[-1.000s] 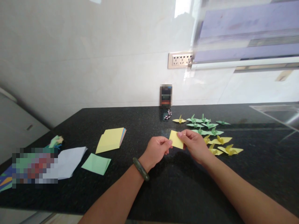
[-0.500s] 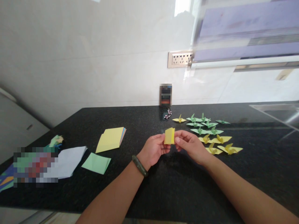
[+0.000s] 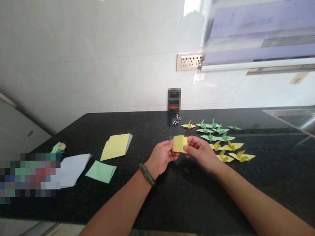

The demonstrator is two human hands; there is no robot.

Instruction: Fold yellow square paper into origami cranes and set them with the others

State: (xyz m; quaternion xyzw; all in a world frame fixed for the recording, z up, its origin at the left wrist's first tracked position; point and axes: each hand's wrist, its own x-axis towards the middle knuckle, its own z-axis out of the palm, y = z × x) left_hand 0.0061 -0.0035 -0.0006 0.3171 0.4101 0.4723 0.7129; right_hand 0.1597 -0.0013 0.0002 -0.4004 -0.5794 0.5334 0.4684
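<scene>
A small folded yellow paper (image 3: 179, 144) is held up above the black counter (image 3: 172, 196), pinched from both sides. My left hand (image 3: 161, 158), with a dark bangle on its wrist, grips the paper's left edge with thumb and fingers. My right hand (image 3: 201, 153) pinches its right edge. Both hands are closed on the paper. Just right of my hands lie several finished paper cranes, yellow ones (image 3: 235, 154) nearer and green ones (image 3: 211, 129) farther back.
A stack of coloured square sheets (image 3: 116, 146) with yellow on top lies to the left, with a green folded sheet (image 3: 100, 171) and a white sheet (image 3: 71, 165) beyond it. A small dark box (image 3: 174, 100) and beads stand by the wall. A sink edge (image 3: 290, 114) is at far right.
The yellow paper went from a flat open piece in my fingers to a narrower folded piece held upright, and both hands drew closer together around it.
</scene>
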